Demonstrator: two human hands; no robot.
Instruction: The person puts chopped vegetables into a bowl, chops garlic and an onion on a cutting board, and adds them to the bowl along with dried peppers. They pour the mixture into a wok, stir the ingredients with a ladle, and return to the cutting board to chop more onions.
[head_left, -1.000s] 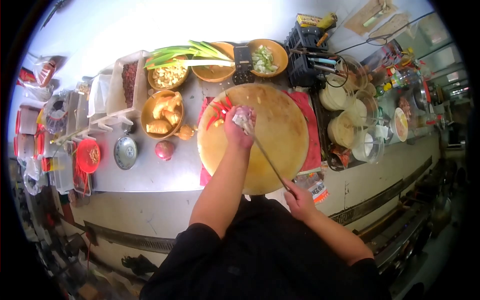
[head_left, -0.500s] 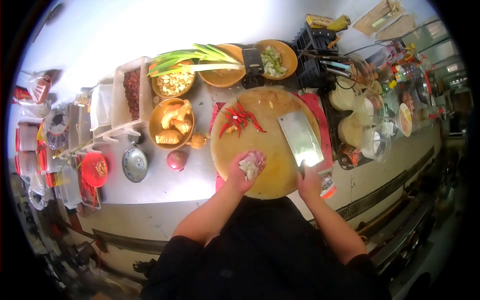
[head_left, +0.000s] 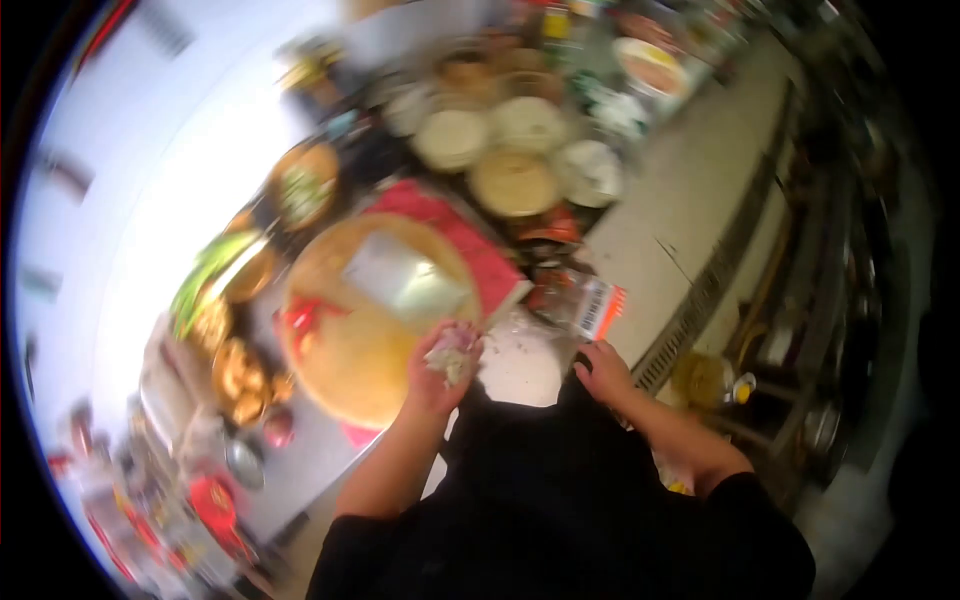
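Note:
My left hand [head_left: 440, 372] is cupped palm up near the front right edge of the round cutting board [head_left: 345, 375], wrapped round pale and pinkish chopped pieces [head_left: 453, 356]. On the board lies a cleaver [head_left: 402, 280], out of my right hand. Red chilies [head_left: 308, 320] rest on the board's left part. My right hand [head_left: 605, 372] is to the right, off the board and below a clear packet with an orange-edged label [head_left: 600, 308]. Its fingers are curled at a small dark thing, too blurred to name.
A red cloth [head_left: 455, 240] sticks out from under the board. Bowls of ginger [head_left: 240, 378] and chopped greens [head_left: 303, 192] stand left and behind, with a red onion [head_left: 278, 428] nearby. Several round tubs [head_left: 515, 182] stand behind right. A bottle [head_left: 742, 388] is at the lower right.
The view has swung to the right and blurred. My right hand has let go of the cleaver and moved right, off the board. My left hand still holds the chopped pieces.

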